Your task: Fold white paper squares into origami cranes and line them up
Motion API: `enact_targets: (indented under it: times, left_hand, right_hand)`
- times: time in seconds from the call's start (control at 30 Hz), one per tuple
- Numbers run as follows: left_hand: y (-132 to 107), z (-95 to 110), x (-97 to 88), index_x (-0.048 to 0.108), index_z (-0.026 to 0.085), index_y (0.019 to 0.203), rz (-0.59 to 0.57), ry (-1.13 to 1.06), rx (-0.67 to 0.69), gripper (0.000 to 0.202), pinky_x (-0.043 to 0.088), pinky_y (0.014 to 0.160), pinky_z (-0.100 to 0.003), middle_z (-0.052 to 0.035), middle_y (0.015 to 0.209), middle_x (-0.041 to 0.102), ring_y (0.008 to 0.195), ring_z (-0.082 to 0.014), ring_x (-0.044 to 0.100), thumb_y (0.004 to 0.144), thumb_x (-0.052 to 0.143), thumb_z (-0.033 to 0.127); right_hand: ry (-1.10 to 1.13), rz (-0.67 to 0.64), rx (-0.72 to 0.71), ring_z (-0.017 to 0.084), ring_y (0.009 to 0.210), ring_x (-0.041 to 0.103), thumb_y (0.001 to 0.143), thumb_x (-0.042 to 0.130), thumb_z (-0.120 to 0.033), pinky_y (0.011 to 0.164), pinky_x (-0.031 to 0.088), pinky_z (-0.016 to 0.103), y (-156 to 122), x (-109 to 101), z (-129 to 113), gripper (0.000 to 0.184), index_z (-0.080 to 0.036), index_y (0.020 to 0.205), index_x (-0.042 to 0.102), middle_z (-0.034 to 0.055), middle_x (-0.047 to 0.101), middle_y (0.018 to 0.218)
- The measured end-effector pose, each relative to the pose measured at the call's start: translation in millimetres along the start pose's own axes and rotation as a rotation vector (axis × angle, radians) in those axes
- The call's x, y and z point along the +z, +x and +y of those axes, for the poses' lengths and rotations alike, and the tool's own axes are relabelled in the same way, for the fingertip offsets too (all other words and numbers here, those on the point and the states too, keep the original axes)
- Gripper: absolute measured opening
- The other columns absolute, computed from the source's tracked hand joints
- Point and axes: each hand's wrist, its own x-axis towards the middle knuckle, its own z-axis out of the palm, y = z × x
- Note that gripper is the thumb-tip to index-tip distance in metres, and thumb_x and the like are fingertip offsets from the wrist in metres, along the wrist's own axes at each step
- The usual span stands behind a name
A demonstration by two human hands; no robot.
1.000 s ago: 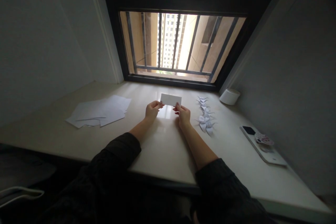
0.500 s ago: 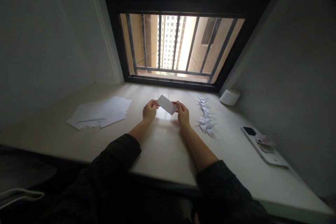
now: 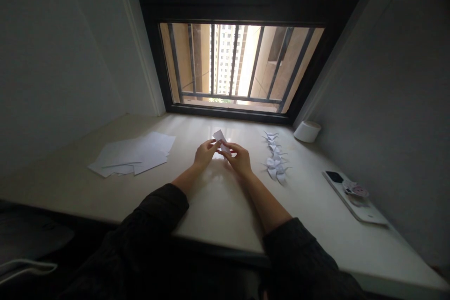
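Note:
A small folded piece of white paper is held between my two hands above the white sill, tilted and narrow. My left hand grips it from the left with thumb and fingers. From the right, my right hand pinches its lower right part, the fingers curled round it. My fingers hide some of the paper. To the right of my hands, several folded paper cranes lie in a row.
A stack of white paper sheets lies to the left. On the right stand a white cylindrical object and, nearer, a white phone with a decorated grip. A barred window rises behind the sill.
The paper was a wider flat rectangle held at its two ends. Now my hands have come closer together and the paper shows narrower and more upright.

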Motion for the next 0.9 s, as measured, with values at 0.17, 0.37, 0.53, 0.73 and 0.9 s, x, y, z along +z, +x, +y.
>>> enact_targets:
  times: [0.17, 0.37, 0.53, 0.73, 0.9]
  left_hand:
    - [9.0, -12.2, -1.6, 0.069, 0.018, 0.085, -0.016, 0.004, 0.040, 0.033, 0.046, 0.063, -0.028, -0.0069, 0.079, 0.071, 0.073, -0.0212, 0.064, 0.067, 0.067, 0.044]
    - [25.5, -16.5, -15.0, 0.069, 0.015, 0.083, -0.042, -0.075, -0.056, 0.034, 0.045, 0.055, -0.026, -0.0041, 0.069, 0.067, 0.062, -0.0167, 0.060, 0.066, 0.064, 0.044]
    - [30.1, -10.5, -24.0, 0.069, 0.016, 0.082, -0.061, -0.158, -0.182, 0.036, 0.042, 0.050, -0.024, -0.0026, 0.066, 0.065, 0.055, -0.0143, 0.057, 0.058, 0.070, 0.043]
    - [31.1, -5.4, -30.1, 0.069, 0.014, 0.090, -0.050, -0.162, -0.205, 0.041, 0.045, 0.054, -0.026, -0.0048, 0.071, 0.066, 0.061, -0.0161, 0.060, 0.058, 0.072, 0.039]
    - [25.0, 6.6, -32.7, 0.058, 0.025, 0.119, -0.048, -0.109, -0.149, 0.061, 0.045, 0.055, -0.024, -0.0063, 0.093, 0.069, 0.063, -0.0153, 0.064, 0.061, 0.072, 0.038]
  right_hand:
    - [0.020, 0.051, 0.004, 0.020, 0.087, 0.062, 0.073, 0.063, -0.039, 0.076, 0.050, 0.032, 1.6, -1.3, 4.0, 0.025, -0.027, 0.093, 0.072, 0.0030, 0.069, 0.100]
    - [0.105, 0.128, 0.114, 0.017, 0.073, 0.061, 0.072, 0.051, -0.026, 0.067, 0.048, 0.030, 12.3, -12.5, 19.2, 0.033, -0.019, 0.096, 0.071, 0.0037, 0.072, 0.088]
    - [0.329, 0.015, 0.187, 0.016, 0.071, 0.062, 0.064, 0.046, -0.021, 0.063, 0.049, 0.028, 14.7, -13.1, 18.9, 0.041, -0.018, 0.096, 0.071, 0.0032, 0.071, 0.087]
    - [0.096, 0.004, 0.091, 0.015, 0.072, 0.061, 0.063, 0.053, -0.019, 0.065, 0.049, 0.027, 14.9, -12.8, 26.3, 0.035, -0.024, 0.092, 0.072, 0.0018, 0.071, 0.092]
    - [0.127, 0.073, 0.152, 0.016, 0.068, 0.062, 0.063, 0.067, -0.031, 0.066, 0.048, 0.029, 14.7, -13.9, 22.8, 0.022, -0.020, 0.081, 0.073, 0.0037, 0.071, 0.075]
